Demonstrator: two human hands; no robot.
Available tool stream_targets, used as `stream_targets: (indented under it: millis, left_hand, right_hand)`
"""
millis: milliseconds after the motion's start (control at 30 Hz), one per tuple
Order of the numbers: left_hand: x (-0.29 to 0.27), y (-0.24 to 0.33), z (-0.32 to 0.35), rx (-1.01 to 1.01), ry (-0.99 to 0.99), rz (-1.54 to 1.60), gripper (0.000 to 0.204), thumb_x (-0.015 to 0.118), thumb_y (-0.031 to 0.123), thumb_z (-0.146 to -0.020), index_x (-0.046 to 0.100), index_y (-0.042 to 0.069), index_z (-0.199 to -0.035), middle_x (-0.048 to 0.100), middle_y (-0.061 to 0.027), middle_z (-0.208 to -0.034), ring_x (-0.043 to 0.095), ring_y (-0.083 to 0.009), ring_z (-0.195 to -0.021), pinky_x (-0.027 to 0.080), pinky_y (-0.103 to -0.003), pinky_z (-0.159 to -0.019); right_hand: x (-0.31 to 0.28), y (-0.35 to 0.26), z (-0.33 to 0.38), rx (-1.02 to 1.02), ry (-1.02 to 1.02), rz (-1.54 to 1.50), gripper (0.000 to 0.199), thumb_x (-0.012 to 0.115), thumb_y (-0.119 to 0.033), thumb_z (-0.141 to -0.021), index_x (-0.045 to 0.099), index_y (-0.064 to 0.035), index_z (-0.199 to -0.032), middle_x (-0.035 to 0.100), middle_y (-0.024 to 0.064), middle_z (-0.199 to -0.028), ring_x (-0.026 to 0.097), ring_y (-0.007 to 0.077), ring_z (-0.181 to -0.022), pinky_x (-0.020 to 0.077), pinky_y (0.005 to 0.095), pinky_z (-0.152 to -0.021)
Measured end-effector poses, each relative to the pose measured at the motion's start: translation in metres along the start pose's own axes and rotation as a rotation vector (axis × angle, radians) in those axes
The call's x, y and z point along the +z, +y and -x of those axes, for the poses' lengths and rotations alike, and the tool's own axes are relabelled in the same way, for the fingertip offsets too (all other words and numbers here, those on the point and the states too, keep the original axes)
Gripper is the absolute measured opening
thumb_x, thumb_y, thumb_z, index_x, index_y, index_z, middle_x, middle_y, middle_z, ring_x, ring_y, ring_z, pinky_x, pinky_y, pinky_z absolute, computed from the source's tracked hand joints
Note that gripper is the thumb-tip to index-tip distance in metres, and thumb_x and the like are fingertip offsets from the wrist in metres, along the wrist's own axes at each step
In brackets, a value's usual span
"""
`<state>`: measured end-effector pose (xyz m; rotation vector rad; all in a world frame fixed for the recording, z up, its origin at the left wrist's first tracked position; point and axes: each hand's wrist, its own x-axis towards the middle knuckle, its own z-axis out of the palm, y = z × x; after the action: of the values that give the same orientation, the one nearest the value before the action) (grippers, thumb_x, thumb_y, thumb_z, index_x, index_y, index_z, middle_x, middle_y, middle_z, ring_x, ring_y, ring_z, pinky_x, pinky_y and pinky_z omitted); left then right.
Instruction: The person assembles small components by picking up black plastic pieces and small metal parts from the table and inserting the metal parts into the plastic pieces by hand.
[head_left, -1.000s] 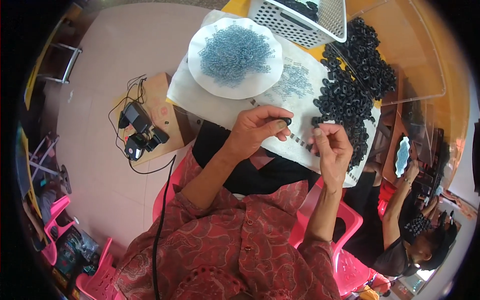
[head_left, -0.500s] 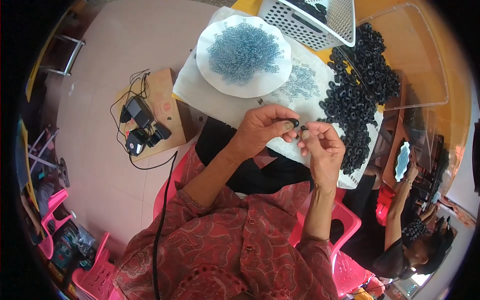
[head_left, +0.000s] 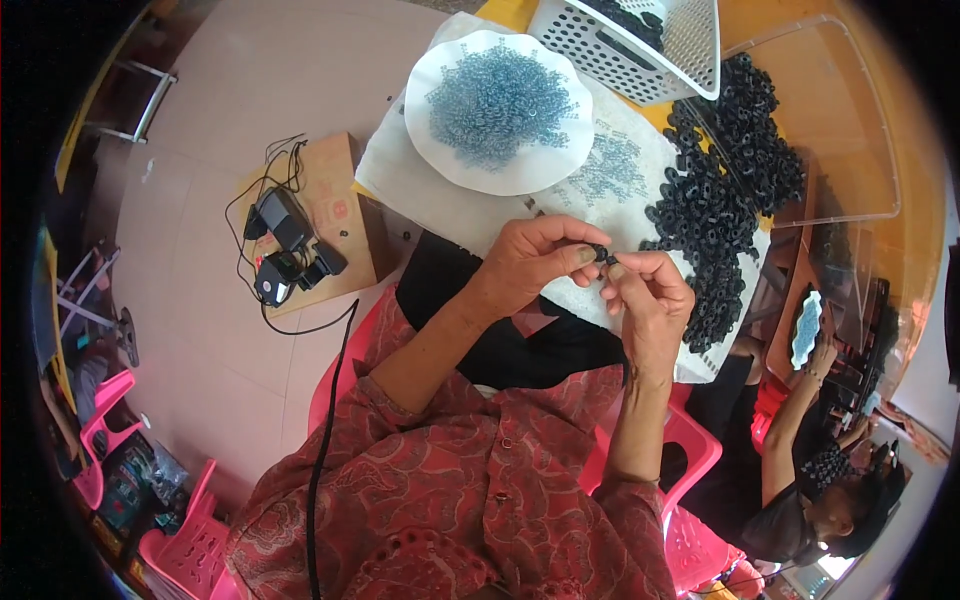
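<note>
The left hand (head_left: 535, 262) and the right hand (head_left: 648, 300) meet just above the near edge of a white cloth (head_left: 440, 190) spread over the orange tabletop (head_left: 840, 110), and between them sits a small black rubber ring (head_left: 601, 254). The left hand's fingers (head_left: 585, 254) are pinched together on that ring, thumb against fingertips, while the right hand's fingers (head_left: 618, 272) are bunched and touching it from the other side; whether they hold a second small piece is too small to tell. Just beside the right hand, on the cloth, lies a long heap of matching black rubber rings (head_left: 720, 190) that runs away toward the far right. Farther out on the cloth rests a round white plate (head_left: 430, 140) piled with small blue-grey wire springs (head_left: 500, 100), and a thin scatter of the same loose blue-grey springs (head_left: 612, 172) lies between the plate and the black heap. A white perforated plastic basket (head_left: 640, 50) stands at the far edge, with a clear plastic tray (head_left: 850, 170) to its right. To the left, on a low brown cardboard box (head_left: 335, 200), sit black power adapters with tangled cables (head_left: 285, 245). At the lower right another person's arm (head_left: 795, 420) reaches up toward a small pale dish (head_left: 806, 328).
</note>
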<state>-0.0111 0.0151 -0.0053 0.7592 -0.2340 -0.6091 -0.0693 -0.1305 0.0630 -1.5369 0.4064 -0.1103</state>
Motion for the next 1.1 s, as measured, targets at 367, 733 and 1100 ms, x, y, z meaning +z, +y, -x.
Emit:
stream_targets:
  millis: [367, 733, 1100]
  left_hand:
    - [0.003, 0.004, 0.001, 0.007, 0.008, -0.081, 0.019, 0.055, 0.000, -0.090, 0.064, -0.003, -0.107, 0.062, -0.0046, -0.081, 0.058, -0.0094, -0.073, 0.049, -0.024, -0.068]
    - [0.004, 0.002, 0.001, 0.051, 0.021, -0.155, 0.019, 0.054, -0.003, -0.089, 0.066, -0.001, -0.104, 0.062, -0.0033, -0.082, 0.058, -0.0086, -0.072, 0.049, -0.023, -0.067]
    - [0.004, -0.003, 0.001, 0.121, 0.021, -0.231, 0.018, 0.054, -0.004, -0.089, 0.066, 0.000, -0.102, 0.059, -0.0029, -0.082, 0.056, -0.0080, -0.070, 0.048, -0.023, -0.064]
  right_hand:
    - [0.005, -0.002, 0.000, -0.019, 0.025, 0.114, 0.006, 0.062, 0.002, -0.083, 0.065, -0.0009, -0.087, 0.062, 0.0027, -0.067, 0.056, 0.0055, -0.057, 0.0435, 0.0184, -0.049]
    - [0.009, 0.000, 0.003, -0.066, 0.051, 0.173, 0.007, 0.060, 0.004, -0.083, 0.062, -0.0019, -0.085, 0.058, -0.0021, -0.065, 0.049, 0.0018, -0.056, 0.0380, 0.0170, -0.050]
    - [0.013, 0.002, 0.005, -0.072, 0.080, 0.274, 0.007, 0.060, 0.006, -0.082, 0.061, -0.0013, -0.080, 0.058, -0.0043, -0.069, 0.047, 0.0002, -0.060, 0.0362, 0.0163, -0.053]
